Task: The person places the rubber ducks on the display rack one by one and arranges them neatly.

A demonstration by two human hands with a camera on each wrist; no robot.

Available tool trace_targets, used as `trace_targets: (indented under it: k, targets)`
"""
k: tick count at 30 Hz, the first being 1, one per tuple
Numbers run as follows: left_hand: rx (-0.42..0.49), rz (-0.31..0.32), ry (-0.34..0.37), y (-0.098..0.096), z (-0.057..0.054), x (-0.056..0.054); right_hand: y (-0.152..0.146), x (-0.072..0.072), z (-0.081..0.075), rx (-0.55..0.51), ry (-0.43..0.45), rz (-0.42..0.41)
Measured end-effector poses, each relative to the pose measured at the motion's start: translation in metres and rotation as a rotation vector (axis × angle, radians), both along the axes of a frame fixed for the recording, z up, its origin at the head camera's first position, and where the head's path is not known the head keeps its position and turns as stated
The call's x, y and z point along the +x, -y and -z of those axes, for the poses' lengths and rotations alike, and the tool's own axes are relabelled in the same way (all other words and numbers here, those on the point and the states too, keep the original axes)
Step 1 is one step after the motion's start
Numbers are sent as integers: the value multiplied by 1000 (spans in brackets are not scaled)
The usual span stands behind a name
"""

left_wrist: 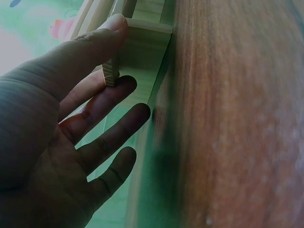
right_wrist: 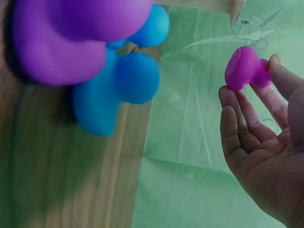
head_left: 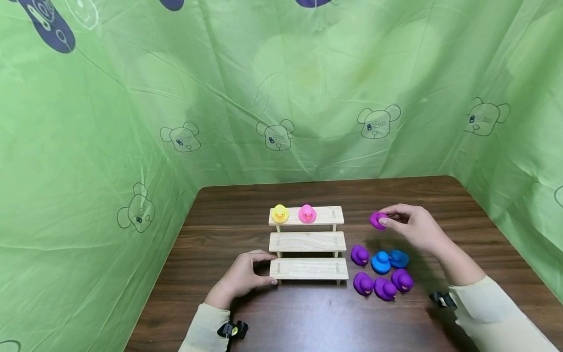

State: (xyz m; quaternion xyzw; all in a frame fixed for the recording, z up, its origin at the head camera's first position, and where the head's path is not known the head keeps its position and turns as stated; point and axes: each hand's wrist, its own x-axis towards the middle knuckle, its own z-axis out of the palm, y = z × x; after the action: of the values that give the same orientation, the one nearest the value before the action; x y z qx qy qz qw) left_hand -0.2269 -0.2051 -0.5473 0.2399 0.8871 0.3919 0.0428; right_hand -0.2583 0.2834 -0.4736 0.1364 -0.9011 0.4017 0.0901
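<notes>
A three-tier wooden stand (head_left: 308,269) stands on the table. At the left end of its lowest step, my left hand (head_left: 244,275) grips the board between thumb and forefinger; the other fingers are spread in the left wrist view. My right hand (head_left: 420,227) pinches a purple rubber duck (head_left: 377,220) between thumb and fingertips, held above the table right of the stand. In the right wrist view this duck (right_wrist: 244,69) is tilted, its base facing left. On the top step sit a yellow duck (head_left: 279,213) and a pink duck (head_left: 307,213).
Right of the stand, below my right hand, lie several purple ducks (head_left: 363,283) and two blue ducks (head_left: 380,262), close together. The brown wooden table (head_left: 237,205) is bordered at the back and sides by a green printed cloth (head_left: 325,98).
</notes>
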Motion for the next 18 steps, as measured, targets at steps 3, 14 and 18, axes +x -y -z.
trace_targets:
  k: [3, 14, 18]
  targets:
    - [-6, 1, -12, 0, 1, -1, 6, -2, -4, -7, -9, -9]
    - [-2, 1, -7, 0, 1, 0, 36, -12, -22, -57, -17, -58]
    - [0, 0, -9, 0, -1, 1, 45, -15, -26, -58, -18, -71]
